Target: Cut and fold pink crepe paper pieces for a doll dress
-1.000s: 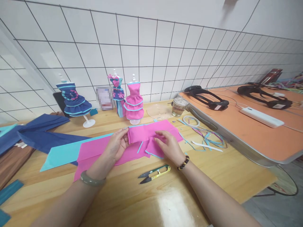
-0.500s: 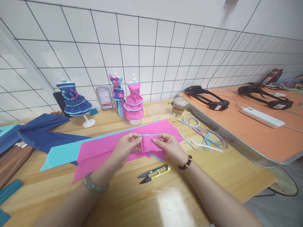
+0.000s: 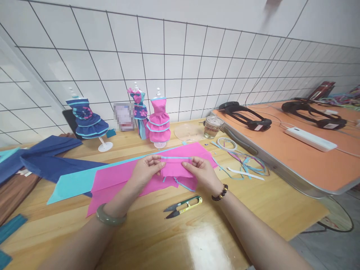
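Note:
A small pink fabric piece with a light-blue strip along its top edge is stretched between my hands. My left hand pinches its left end, and my right hand grips the right end with the thumb on the front face. Below and behind lie long pink fabric sheets over a light-blue sheet. Another pink piece edged in light blue rests just under my right hand. Yellow and green thread snips lie on the wooden table nearer to me.
Three small dress forms stand at the back, in a navy dress, a multicoloured one and a pink one. A glass, tape roll and ribbon scraps are on the right. Navy fabric lies left.
My left hand has moved left and slightly up. The pink piece, folded at its left end before, is now spread wider and flatter between my hands.

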`<state>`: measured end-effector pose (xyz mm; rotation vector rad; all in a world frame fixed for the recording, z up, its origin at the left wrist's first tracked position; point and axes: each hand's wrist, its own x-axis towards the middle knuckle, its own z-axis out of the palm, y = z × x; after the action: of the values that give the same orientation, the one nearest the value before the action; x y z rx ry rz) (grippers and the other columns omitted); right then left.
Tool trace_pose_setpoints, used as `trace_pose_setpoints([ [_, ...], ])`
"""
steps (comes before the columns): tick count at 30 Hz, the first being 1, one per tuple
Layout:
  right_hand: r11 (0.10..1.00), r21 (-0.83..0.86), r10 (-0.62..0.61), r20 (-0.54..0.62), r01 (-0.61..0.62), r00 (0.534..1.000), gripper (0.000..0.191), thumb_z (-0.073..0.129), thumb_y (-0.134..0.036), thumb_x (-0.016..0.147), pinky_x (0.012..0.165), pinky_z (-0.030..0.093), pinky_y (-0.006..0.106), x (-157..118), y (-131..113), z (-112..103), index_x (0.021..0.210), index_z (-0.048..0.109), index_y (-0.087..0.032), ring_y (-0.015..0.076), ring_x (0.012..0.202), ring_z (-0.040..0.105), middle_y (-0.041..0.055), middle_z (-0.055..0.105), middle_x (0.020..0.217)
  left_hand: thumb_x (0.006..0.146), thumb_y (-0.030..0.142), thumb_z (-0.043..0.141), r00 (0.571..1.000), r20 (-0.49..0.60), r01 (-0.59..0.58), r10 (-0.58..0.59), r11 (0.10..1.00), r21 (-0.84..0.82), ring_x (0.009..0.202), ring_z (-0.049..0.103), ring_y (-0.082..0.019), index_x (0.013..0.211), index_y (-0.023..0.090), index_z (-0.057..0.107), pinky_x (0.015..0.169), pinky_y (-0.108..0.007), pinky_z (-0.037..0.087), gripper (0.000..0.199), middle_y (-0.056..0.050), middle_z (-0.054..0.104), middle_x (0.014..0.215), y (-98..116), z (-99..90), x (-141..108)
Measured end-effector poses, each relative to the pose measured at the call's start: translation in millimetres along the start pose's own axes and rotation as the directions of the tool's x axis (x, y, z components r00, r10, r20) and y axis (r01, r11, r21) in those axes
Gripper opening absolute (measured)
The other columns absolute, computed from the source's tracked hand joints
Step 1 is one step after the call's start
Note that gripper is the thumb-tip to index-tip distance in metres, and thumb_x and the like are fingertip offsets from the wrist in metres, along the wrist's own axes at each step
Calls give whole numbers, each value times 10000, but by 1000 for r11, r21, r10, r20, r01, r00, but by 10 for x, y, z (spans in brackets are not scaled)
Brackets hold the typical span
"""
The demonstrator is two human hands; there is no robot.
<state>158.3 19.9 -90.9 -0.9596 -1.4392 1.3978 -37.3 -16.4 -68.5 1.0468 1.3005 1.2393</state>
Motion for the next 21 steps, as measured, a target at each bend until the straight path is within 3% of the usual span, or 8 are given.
trace_pose_setpoints([
  [5,1000,-19,-4,32,5,999,309,658,-419,673,466,312,213,-6,30,12,617,471,-180,76,488,398,-51,449,543,614,304,715,996,90,-17,19,999,-33,690,571,-127,901,150,603,657,-246,442,344,-35,628,787,-7,5,-13],
  [8,1000,8,9,64,-10,998,288,663,-404,674,470,334,212,-23,3,31,627,495,-175,78,496,428,-44,481,554,623,323,706,997,80,-7,13,998,-69,663,553,-115,787,147,612,639,-235,430,259,-18,615,738,-27,17,-9],
  [14,995,76,47,130,-57,990,322,696,-383,639,581,429,249,-51,-69,59,853,612,-157,122,640,549,18,622,746,609,324,712,997,67,-19,23,997,-70,614,530,-107,694,143,611,605,-220,413,224,2,598,656,-50,53,-13],
  [21,999,17,49,49,-50,998,309,642,-453,678,515,380,228,-36,-39,25,723,627,-147,100,550,498,-5,592,631,595,305,723,999,48,-7,12,994,-106,609,541,-109,682,151,631,609,-221,412,200,3,621,653,-30,65,-29],
])
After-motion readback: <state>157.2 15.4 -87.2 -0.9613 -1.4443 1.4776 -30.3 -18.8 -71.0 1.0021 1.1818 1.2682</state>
